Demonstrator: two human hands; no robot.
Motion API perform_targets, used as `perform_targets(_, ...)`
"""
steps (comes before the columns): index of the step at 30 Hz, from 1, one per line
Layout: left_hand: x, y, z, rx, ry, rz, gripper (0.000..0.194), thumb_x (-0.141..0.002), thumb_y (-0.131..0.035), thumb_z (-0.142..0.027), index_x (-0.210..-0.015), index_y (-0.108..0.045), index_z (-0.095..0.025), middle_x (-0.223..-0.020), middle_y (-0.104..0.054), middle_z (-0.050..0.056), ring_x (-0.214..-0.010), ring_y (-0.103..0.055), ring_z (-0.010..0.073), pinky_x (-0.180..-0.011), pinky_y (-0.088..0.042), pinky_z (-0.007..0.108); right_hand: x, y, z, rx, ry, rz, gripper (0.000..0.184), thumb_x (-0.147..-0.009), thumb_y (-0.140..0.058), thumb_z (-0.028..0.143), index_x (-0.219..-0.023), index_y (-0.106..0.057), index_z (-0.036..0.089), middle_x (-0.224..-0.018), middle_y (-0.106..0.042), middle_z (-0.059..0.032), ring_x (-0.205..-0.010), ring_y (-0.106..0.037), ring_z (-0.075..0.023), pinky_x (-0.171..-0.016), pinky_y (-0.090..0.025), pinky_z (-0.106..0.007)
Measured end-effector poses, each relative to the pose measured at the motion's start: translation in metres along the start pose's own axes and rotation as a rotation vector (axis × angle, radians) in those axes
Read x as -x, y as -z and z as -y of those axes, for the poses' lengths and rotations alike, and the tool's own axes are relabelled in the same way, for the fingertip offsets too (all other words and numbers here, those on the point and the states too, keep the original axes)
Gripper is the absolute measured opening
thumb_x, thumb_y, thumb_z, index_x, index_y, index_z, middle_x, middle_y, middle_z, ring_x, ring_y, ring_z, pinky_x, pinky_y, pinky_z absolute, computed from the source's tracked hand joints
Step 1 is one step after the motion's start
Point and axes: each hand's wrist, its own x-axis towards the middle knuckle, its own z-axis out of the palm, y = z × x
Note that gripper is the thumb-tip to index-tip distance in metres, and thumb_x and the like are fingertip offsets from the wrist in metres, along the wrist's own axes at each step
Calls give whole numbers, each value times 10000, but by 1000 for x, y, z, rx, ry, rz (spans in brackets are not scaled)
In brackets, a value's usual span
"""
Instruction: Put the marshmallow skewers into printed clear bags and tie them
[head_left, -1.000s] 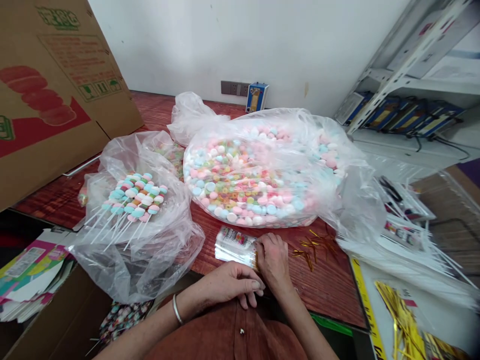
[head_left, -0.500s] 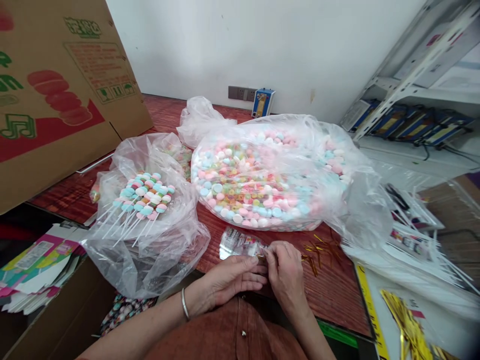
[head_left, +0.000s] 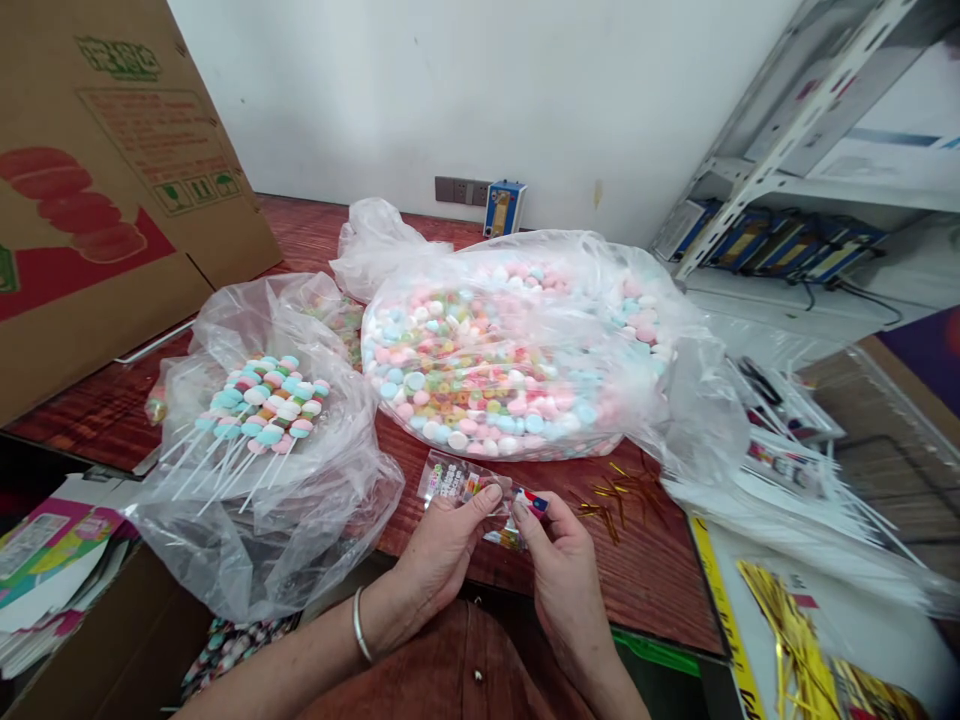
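A small clear printed wrapper bag is held up over the red wooden table by both hands. My left hand pinches its edge with thumb and fingers. My right hand pinches the other end, fingers closed. Just beyond lies a large clear bag of pastel candies. To the left, an open plastic bag holds several candy skewers on white sticks.
Gold twist ties are scattered right of my hands, and more lie in a packet at the lower right. A cardboard box stands at the left. Stacked clear wrappers and metal shelving are on the right.
Both hands lifted one wrapper bag off the table and now hold it up between pinched fingers; earlier they rested on the stack of wrappers on the table.
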Motion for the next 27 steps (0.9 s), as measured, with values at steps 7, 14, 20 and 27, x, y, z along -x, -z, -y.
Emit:
perform_targets(7,-5,4,4,-3,-150,-128,392,-542,-918,-244,-766,-607,-162,-733,-642,-19,-679,-589,114,-720,-502,263,3,-2,12,274,65,-41,346,-930,-550,466,-730,-583,186,-689,-597,4,-652,-501,-152,-597,-398,-243)
perform_targets(14,-13,12,6,158,20,-54,351,-601,-904,-231,-734,-592,-140,-643,-563,-48,-538,-470,51,-535,-439,187,4,0,5,433,162,-42,436,-973,-477,470,-662,-594,188,-646,-574,-2,-660,-519,-173,-606,-383,-259)
perform_targets(20,-22,18,3,460,143,-143,367,-592,-914,-177,-743,-579,-156,-609,-552,-66,-476,-435,31,-476,-433,165,14,4,16,438,412,-188,249,-984,-479,397,-1081,-603,205,-1011,-621,-59,-930,-591,-213,-810,-471,-324)
perform_targets(27,-20,15,4,371,145,-90,393,-580,-924,-277,-681,-567,-149,-583,-535,-58,-500,-449,49,-507,-449,187,13,-5,17,608,611,-103,236,-981,-510,324,-1156,-614,204,-1192,-583,-111,-1111,-562,-244,-921,-478,-387)
